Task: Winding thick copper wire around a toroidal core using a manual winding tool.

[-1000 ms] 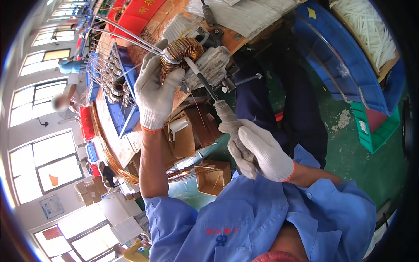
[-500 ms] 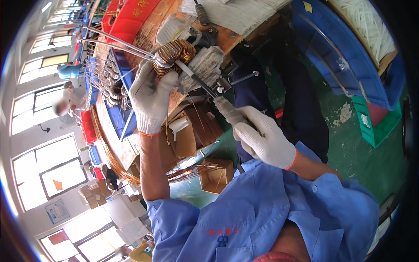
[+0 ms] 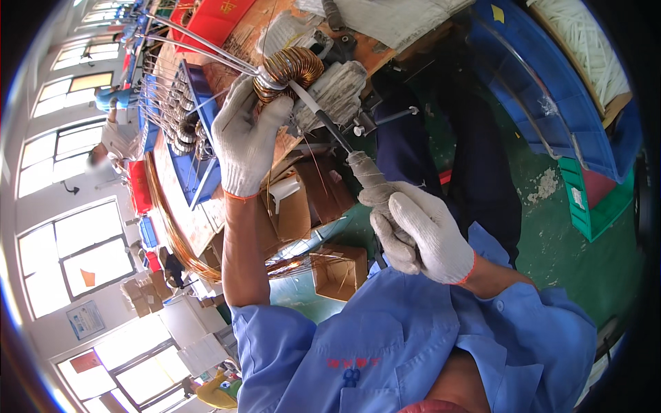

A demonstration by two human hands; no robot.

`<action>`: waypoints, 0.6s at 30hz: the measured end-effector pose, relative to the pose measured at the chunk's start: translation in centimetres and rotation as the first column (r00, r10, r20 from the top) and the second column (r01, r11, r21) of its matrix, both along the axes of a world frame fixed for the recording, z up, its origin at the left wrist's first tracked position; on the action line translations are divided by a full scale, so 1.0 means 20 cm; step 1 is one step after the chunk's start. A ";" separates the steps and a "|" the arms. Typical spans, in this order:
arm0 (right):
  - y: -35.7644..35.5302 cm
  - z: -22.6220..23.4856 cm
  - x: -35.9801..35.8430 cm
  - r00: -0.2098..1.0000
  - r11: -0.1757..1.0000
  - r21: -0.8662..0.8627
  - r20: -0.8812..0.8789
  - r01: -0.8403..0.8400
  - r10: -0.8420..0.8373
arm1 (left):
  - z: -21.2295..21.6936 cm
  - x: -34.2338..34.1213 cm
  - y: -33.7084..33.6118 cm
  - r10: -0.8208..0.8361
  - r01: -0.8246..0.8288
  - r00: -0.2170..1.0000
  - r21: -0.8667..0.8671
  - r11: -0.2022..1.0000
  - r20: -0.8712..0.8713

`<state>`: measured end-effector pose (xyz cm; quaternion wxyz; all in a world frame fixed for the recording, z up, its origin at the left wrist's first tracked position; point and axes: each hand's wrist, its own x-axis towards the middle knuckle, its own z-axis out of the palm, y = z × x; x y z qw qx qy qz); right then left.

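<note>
At upper centre of the frame, the gloved left hand (image 3: 246, 141) is gripping a copper coil (image 3: 288, 69) while the right hand (image 3: 420, 230) is clenching a wrapped tool handle (image 3: 366, 175).

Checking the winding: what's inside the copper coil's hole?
The thin tool held by the right hand points into the coil; the left hand covers the coil's lower side, so the hole itself is hidden.

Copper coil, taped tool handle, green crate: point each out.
copper coil (image 3: 292, 67), head view, top of its windings.
taped tool handle (image 3: 368, 175), head view, wrapped grip above right hand.
green crate (image 3: 595, 199), head view, side wall.
</note>
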<state>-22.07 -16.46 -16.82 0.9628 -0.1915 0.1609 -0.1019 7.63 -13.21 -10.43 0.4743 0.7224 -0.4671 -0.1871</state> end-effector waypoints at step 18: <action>-0.02 -0.25 -0.55 0.975 0.954 0.202 0.062 -0.222 0.214 | -0.02 0.02 0.01 -0.039 0.039 0.999 -0.014 0.999 0.020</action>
